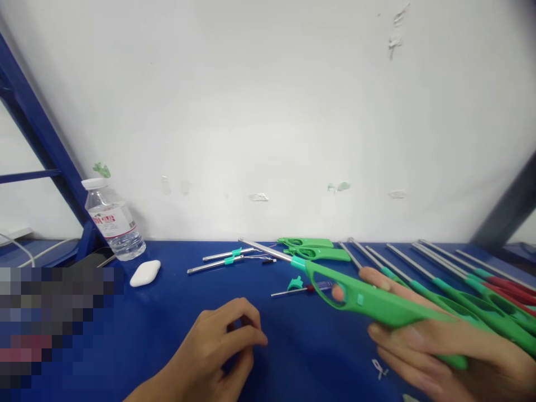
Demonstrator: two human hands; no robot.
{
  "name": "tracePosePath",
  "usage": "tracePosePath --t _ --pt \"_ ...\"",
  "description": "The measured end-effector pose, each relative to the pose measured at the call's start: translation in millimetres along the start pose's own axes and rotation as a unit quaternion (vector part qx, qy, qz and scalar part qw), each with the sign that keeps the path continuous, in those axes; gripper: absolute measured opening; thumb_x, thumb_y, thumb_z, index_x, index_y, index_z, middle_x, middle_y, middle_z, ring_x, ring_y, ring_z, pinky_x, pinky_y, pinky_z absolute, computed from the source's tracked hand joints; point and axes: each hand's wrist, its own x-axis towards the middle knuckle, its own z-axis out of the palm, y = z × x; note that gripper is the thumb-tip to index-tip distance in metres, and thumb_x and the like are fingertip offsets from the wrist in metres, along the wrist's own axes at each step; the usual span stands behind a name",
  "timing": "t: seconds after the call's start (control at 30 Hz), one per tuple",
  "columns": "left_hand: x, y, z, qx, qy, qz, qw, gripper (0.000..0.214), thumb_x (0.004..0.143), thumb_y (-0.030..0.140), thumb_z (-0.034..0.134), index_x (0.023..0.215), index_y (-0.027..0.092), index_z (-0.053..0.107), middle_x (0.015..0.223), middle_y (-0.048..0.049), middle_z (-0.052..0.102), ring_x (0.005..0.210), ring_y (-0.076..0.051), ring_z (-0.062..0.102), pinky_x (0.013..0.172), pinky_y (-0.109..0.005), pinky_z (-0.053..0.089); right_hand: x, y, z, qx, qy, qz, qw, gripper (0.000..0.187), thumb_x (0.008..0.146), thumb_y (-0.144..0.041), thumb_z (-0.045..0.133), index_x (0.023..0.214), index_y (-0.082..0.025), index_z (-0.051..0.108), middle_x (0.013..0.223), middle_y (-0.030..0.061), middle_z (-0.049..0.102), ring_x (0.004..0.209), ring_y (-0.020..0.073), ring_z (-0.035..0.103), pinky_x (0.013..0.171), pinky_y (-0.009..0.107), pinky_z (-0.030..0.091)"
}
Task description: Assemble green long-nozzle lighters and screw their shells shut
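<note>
My right hand [422, 340] grips a long green-handled lighter [364, 298] by its handle, with a fingertip showing through the trigger loop. Its metal tube [266, 249] points left and away over the blue table [293, 357]. My left hand [218, 349] rests on the table at lower centre, fingers curled in with thumb and forefinger pinched; whatever they hold is too small to see. Between the hands lies a thin metal rod with a teal clip and a red part [299, 288].
Several finished green and red lighters [469, 290] lie in a row at right. Two green handle shells [312, 248] and two rods with teal clips [228, 259] lie at the back. A water bottle [112, 220] and a white case [144, 273] stand left.
</note>
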Motion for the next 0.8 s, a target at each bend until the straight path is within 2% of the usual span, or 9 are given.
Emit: tracePosePath --t 0.1,0.27,0.33,0.4,0.47,0.57,0.63,0.7,0.8 --pt "0 1 -0.9 0.002 -0.004 -0.003 1.0 0.036 0.09 0.0 0.044 0.102 0.023 0.068 0.095 -0.0024 0.068 0.068 -0.011 0.066 0.059 -0.024 0.044 -3 -3 6 0.092 0.015 0.113 0.989 0.064 0.055 -0.014 0.079 0.115 -0.034 0.075 0.052 -0.0035 0.058 0.052 0.0186 0.052 0.049 0.029 0.046" --pt "1 2 -1.4 0.004 0.0 0.006 1.0 0.037 0.088 -0.001 0.044 0.102 0.023 0.068 0.094 -0.0024 0.068 0.068 -0.011 0.065 0.058 -0.023 0.044 -1 5 0 0.099 0.013 0.107 0.989 0.073 0.055 -0.015 0.073 0.124 -0.035 0.068 0.083 0.0038 0.075 0.056 0.0205 0.057 0.047 0.031 0.047" --pt "2 1 -1.6 0.003 0.006 0.011 1.0 0.037 0.088 -0.002 0.044 0.103 0.022 0.068 0.093 -0.0024 0.067 0.069 -0.011 0.064 0.058 -0.023 0.044 5 12 -7 0.088 -0.036 0.097 0.991 0.077 0.057 -0.017 0.074 0.131 -0.035 0.063 0.079 0.0032 0.073 0.052 0.0167 0.053 0.046 0.029 0.045" --pt "2 1 -2.3 0.001 0.013 0.019 1.0 0.038 0.088 -0.003 0.045 0.104 0.022 0.069 0.093 -0.0028 0.067 0.069 -0.011 0.063 0.057 -0.024 0.043 13 20 -14 0.058 -0.123 0.087 0.987 0.084 0.059 -0.017 0.077 0.138 -0.035 0.055 0.072 -0.0007 0.069 0.045 0.0111 0.046 0.043 0.023 0.041" --pt "3 3 -3.9 0.005 0.032 0.025 0.999 0.039 0.087 -0.005 0.046 0.106 0.02 0.069 0.094 -0.0041 0.066 0.072 -0.012 0.061 0.058 -0.024 0.044 21 26 -18 0.001 -0.19 0.081 0.979 0.089 0.061 -0.017 0.077 0.142 -0.04 0.047 0.096 0.0018 0.074 0.04 0.006 0.042 0.039 0.021 0.038" --pt "5 12 -5.6 0.041 0.086 0.012 0.995 0.042 0.087 -0.009 0.05 0.113 0.017 0.07 0.097 -0.0068 0.062 0.086 -0.017 0.059 0.068 -0.028 0.05 25 30 -18 -0.112 -0.22 0.093 0.965 0.085 0.072 -0.015 0.073 0.143 -0.046 0.04 0.139 0.0073 0.062 0.043 0.0036 0.046 0.037 0.019 0.036" --pt "6 19 -4.3 0.079 0.102 0.003 0.992 0.041 0.089 -0.007 0.054 0.117 0.018 0.07 0.103 -0.0084 0.06 0.097 -0.02 0.058 0.078 -0.033 0.054 21 32 -16 -0.186 -0.221 0.083 0.954 0.079 0.077 -0.012 0.069 0.142 -0.047 0.041 0.144 0.0056 0.058 0.047 0.0021 0.045 0.041 0.017 0.033" --pt "7 23 -0.7 0.118 0.091 0.013 0.989 0.037 0.094 0.001 0.058 0.123 0.021 0.07 0.113 -0.0105 0.06 0.107 -0.023 0.058 0.088 -0.038 0.055 16 33 -12 -0.232 -0.233 0.058 0.942 0.071 0.08 -0.015 0.07 0.14 -0.045 0.046 0.142 0.0035 0.059 0.053 0.0036 0.048 0.047 0.018 0.037" --pt "7 20 4.9 0.163 0.059 0.07 0.982 0.031 0.105 0.02 0.055 0.134 0.02 0.066 0.119 -0.013 0.065 0.112 -0.026 0.061 0.094 -0.043 0.056 9 33 -4 -0.249 -0.273 0.024 0.929 0.06 0.085 -0.032 0.074 0.139 -0.041 0.051 0.138 0.0039 0.061 0.082 0.0169 0.067 0.069 0.027 0.052"
